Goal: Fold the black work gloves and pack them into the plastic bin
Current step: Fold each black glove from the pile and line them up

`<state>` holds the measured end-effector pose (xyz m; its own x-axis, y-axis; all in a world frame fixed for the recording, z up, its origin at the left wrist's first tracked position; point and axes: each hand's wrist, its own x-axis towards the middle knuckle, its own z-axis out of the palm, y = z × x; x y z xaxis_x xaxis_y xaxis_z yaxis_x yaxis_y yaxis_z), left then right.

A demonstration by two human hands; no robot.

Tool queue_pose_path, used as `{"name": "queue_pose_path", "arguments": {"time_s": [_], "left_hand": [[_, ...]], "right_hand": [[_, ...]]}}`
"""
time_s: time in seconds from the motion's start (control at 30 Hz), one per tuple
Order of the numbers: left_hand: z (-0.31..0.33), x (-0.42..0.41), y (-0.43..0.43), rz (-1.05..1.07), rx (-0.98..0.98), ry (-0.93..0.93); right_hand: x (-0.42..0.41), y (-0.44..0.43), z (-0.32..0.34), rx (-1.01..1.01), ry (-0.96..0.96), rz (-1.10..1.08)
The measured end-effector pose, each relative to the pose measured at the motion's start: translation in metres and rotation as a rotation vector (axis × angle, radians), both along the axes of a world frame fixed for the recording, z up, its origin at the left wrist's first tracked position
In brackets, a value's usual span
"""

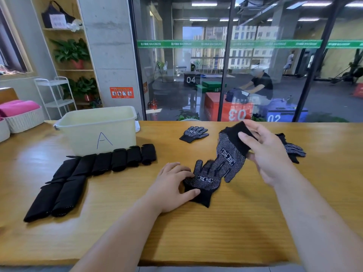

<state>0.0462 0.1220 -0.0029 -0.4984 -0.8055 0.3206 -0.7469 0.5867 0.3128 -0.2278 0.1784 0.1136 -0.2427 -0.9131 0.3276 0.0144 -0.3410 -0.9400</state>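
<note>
Right hand (269, 154) partly hides far glove (294, 150)

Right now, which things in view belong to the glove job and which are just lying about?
Job: lifted glove pinched by the right hand; flat glove under the left hand; far glove; glove beyond the right wrist; folded gloves in rows; plastic bin marked A.
Lying about: woven basket of pink towels; white trolley; potted plants.
</note>
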Motion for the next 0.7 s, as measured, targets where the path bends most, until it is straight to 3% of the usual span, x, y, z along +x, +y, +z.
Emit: {"name": "queue_pose_path", "arguments": {"time_s": [0.2,0.3,0.47,0.6,0.7], "left_hand": [[0.001,0.005,-0.001,-0.062,0.018,0.070],[0.001,0.004,0.001,-0.059,0.035,0.061],[-0.001,0.002,0.003,-0.050,0.015,0.047],[-0.001,0.001,0.003,-0.052,0.030,0.048],[-0.001,0.001,0.003,-0.061,0.015,0.074]], "right_hand": [[-0.002,-0.025,0.035,0.066,0.257,0.163],[0.000,-0.041,0.040,0.064,0.459,0.085],[0.006,-0.052,0.050,-0.174,0.606,-0.130],[0.018,-0.045,0.010,-0.175,0.773,-0.034],[0.023,-0.032,-0.050,-0.053,1.040,0.022]]}}
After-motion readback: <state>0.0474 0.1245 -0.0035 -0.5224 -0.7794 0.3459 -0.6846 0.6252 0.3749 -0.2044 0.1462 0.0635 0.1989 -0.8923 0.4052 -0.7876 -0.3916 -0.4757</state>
